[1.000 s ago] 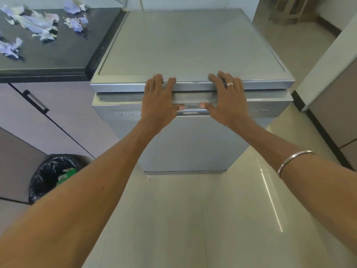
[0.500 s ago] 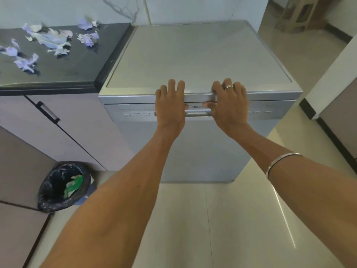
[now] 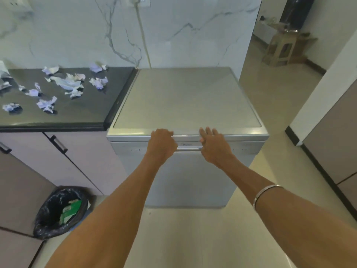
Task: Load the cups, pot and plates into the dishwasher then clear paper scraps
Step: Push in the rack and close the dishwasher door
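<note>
The silver dishwasher (image 3: 189, 105) stands with its door (image 3: 193, 176) closed, next to a black counter (image 3: 81, 115). My left hand (image 3: 161, 145) is at the door's top edge, left of the handle (image 3: 188, 149), fingers curled into a fist with nothing visible in it. My right hand (image 3: 214, 146) touches the top edge to the right of the handle, fingers fairly straight. Several crumpled paper scraps (image 3: 67, 84) lie scattered on the counter. No cups, pot or plates are in view.
A black-lined trash bin (image 3: 58, 211) with green packaging inside stands on the floor at lower left, below the cabinet doors (image 3: 63, 161). Tall cabinets (image 3: 332, 144) run along the right. A wooden stool (image 3: 282, 49) sits in the far room.
The door went from slightly ajar to fully closed. My left hand's fingers have curled in from flat; the right hand stays on the top edge. My view has pulled back and lifted.
</note>
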A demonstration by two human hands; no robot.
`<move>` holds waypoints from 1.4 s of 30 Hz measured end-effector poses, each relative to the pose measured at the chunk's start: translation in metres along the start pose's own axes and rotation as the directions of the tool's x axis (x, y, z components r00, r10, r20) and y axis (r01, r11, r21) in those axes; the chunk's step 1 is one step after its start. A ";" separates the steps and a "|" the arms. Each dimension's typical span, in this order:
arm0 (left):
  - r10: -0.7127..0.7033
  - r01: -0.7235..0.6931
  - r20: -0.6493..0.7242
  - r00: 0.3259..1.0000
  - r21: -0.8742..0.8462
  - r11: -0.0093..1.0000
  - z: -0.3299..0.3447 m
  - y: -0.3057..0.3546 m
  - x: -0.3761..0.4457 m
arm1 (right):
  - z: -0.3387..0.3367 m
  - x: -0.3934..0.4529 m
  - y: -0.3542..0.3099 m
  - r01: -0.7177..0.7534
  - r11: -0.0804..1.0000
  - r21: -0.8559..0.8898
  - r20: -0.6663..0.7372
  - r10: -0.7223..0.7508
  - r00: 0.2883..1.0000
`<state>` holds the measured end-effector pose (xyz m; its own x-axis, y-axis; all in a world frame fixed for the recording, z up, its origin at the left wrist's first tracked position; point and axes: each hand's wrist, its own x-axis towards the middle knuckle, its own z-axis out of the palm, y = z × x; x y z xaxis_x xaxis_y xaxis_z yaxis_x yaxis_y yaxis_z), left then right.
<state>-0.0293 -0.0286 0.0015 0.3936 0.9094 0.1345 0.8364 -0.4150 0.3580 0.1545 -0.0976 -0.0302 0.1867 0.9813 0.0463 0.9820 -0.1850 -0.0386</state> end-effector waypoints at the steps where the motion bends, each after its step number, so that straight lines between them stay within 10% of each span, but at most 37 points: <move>1: -0.024 0.024 0.021 0.999 0.025 0.999 -0.005 0.005 -0.001 | -0.006 0.001 -0.001 0.007 0.999 -0.034 0.058 -0.005 0.998; 12: -0.031 0.017 0.096 0.995 0.147 0.989 -0.010 0.026 -0.007 | -0.039 0.024 0.005 -0.046 0.999 0.011 0.298 0.041 0.954; 20: -0.096 0.039 0.391 0.915 0.151 0.988 -0.037 0.028 0.000 | -0.064 0.025 0.000 -0.148 0.985 0.088 0.580 0.071 0.811; 42: -0.033 0.020 0.263 0.964 0.053 0.998 -0.079 0.000 0.211 | -0.131 0.212 0.000 -0.228 0.961 0.158 0.351 0.161 0.922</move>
<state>0.0240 0.1657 0.1032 0.4519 0.8832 -0.1254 0.8633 -0.3976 0.3108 0.1978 0.1036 0.1100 0.3197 0.8940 -0.3139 0.8964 -0.3928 -0.2056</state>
